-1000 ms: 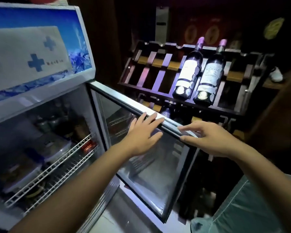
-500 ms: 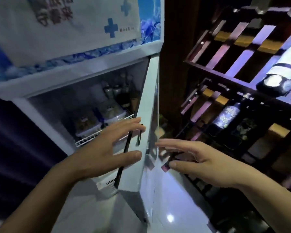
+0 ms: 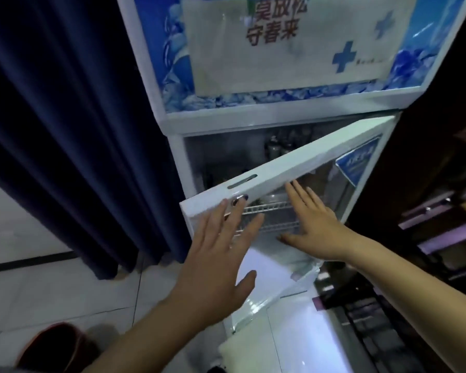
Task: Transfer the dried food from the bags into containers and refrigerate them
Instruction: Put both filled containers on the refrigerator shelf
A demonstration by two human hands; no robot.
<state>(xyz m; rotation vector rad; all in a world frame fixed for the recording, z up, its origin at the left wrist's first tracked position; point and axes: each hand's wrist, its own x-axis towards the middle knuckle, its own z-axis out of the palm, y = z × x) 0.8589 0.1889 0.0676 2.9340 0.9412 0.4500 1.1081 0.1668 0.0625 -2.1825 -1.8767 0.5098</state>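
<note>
We see the display refrigerator [image 3: 253, 122] standing against a dark blue curtain [image 3: 78, 130], its glass door [image 3: 293, 168] partly ajar, swung out from the cabinet at the handle side. Through the gap and the glass, a white wire shelf [image 3: 269, 208] shows inside; dark bottles [image 3: 276, 148] stand at the back of the cabinet, above that shelf. We cannot make out any food containers in this view.

Our left hand [image 3: 215, 267] lies flat with fingers straight and spread, fingertips at the door's white frame just below its round lock [image 3: 239, 198]; it grasps nothing. Our right hand [image 3: 315, 227] is likewise released, palm toward the door glass, fingers straight and reaching up under the frame's top rail.

Above the door, the refrigerator's header panel [image 3: 293, 44] carries blue crosses and Chinese characters. To the right of the refrigerator stands a dark wooden rack [image 3: 439, 238]. Pale floor tiles [image 3: 65, 297] lie below the curtain.
</note>
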